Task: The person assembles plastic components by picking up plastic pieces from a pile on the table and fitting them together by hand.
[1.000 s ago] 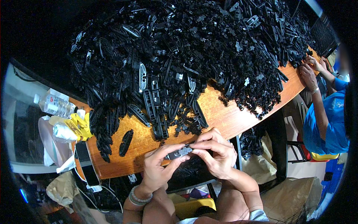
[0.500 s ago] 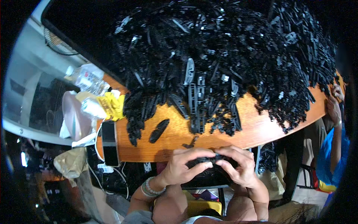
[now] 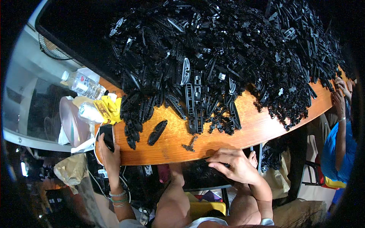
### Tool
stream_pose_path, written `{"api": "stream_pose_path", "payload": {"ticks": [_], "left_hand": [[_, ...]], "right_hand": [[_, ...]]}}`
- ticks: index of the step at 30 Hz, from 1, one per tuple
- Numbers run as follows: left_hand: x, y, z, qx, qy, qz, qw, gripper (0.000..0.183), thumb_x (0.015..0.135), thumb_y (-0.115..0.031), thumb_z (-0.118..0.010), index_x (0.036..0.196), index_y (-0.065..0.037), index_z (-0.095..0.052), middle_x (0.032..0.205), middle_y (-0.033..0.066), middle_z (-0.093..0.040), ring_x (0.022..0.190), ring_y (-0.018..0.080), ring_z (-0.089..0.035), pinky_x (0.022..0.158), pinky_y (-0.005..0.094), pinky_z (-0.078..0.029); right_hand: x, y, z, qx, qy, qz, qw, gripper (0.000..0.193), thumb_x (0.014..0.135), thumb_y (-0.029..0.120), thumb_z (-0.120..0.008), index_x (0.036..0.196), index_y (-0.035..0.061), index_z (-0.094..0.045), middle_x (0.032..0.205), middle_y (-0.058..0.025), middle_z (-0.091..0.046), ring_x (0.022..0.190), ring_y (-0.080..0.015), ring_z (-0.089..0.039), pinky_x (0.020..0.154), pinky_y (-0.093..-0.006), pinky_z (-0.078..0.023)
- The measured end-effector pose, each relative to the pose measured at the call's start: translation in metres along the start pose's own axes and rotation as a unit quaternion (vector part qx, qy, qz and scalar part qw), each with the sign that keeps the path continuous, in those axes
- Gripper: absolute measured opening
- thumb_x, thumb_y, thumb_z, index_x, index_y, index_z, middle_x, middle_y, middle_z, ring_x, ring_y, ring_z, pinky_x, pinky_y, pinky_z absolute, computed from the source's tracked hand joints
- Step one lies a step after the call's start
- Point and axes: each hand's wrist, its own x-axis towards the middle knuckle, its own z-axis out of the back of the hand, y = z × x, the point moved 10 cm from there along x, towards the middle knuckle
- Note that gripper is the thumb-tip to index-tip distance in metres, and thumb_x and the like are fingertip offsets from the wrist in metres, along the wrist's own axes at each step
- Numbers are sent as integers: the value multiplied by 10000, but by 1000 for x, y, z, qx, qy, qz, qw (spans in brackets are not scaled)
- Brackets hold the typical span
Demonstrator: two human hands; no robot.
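My left hand is at the left end of the table, its fingers closed around the lower part of a black smartphone. Over the front table edge, my right hand is curled with thumb and fingers together. A dark bit of a black plastic part shows between them; most of it is hidden. Just beyond that hand lie small black clip-like pieces. A long oval black plastic piece rests alone on the wood, nearer my left hand.
A huge heap of black plastic parts covers most of the table. Left of it are a clear water bottle, a yellow bag and a cable. At right, another person's hands reach the table edge. A brown paper bag is lower left.
My hands were together on a black part at the front edge. The left has let go and moved left onto the phone; the right has stayed near the edge.
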Motion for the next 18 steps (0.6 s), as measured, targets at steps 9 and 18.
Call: {"api": "stream_pose_path", "payload": {"ticks": [9, 18], "left_hand": [[-42, -107, 16, 25, -105, -277, 955, 412, 843, -108, -627, 1206, 13, -476, 1236, 228, -480, 1141, 391, -457, 963, 456, -357], [-29, -145, -32, -162, 12, -181, 970, 256, 766, -56, -687, 961, 35, -549, 952, 170, -572, 926, 341, -536, 801, 400, -439]], "right_hand": [[31, 22, -10, -247, -113, 82, 959, 414, 718, 38, -615, 1131, 45, -577, 820, -85, -497, 703, -239, -553, 527, -337, -473], [31, 24, -16, -309, -151, 121, 931, 432, 683, 51, -666, 1110, 29, -600, 968, -128, -508, 823, -256, -543, 556, -325, -474]]}}
